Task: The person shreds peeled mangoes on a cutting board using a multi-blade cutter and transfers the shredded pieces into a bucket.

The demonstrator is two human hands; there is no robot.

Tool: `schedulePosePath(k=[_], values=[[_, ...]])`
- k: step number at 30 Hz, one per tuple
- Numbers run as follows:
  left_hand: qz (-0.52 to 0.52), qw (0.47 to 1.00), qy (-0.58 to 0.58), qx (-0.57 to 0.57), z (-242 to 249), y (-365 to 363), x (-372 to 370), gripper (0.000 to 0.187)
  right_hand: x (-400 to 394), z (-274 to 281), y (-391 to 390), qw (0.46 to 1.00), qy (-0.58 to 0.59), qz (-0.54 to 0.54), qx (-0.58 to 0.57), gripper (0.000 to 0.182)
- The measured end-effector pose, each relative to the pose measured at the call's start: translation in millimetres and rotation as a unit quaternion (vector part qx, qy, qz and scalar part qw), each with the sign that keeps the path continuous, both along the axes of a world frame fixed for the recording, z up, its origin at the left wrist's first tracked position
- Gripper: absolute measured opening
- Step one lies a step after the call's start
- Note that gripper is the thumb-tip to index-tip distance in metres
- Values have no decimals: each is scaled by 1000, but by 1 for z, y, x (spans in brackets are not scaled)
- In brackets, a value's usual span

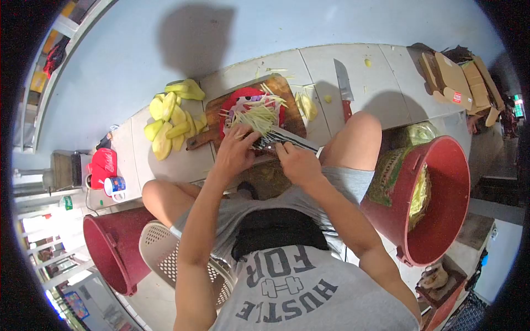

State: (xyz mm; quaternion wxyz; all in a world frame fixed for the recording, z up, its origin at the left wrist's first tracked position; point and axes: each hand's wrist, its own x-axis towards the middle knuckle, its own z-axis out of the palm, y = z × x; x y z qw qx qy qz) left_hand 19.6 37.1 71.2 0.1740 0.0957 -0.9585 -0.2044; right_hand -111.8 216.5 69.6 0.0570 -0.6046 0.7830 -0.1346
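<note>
My right hand (pixel 298 163) is closed around the near end of a flat, dark-slotted metal grater (pixel 288 138), which slants over the cutting board. At the grater's other end, my left hand (pixel 237 148) has its fingers bent down. Whatever lies under those fingers is hidden. Pale green shreds (pixel 258 116) are heaped just beyond my fingertips, on a red patterned cloth or plate (pixel 227 113). Beneath this is a wooden cutting board (pixel 295 113) with its handle at the left.
Peeled yellow-green pieces (pixel 178 118) are piled left of the board. A large knife (pixel 343 83) lies at the right, near another peeled piece (pixel 307 106). Red bins (pixel 441 209) stand on both sides, with a perforated basket (pixel 160 248) at the left. A mug (pixel 115 186) sits far left.
</note>
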Motion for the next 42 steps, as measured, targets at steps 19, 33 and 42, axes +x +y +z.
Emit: schedulePosePath(k=[19,33,42], values=[[-12,1000,6,-6,-4,-7,18,63,2,-4,7,999,-42,-19,-10,32],[-14,963,-256,-81,9,3,-9,84,12,0,-5,998,8,47,-31,25],[201,979,-12,14,15,-29,24,80,9,-3,-10,977,-185,3,-104,41]])
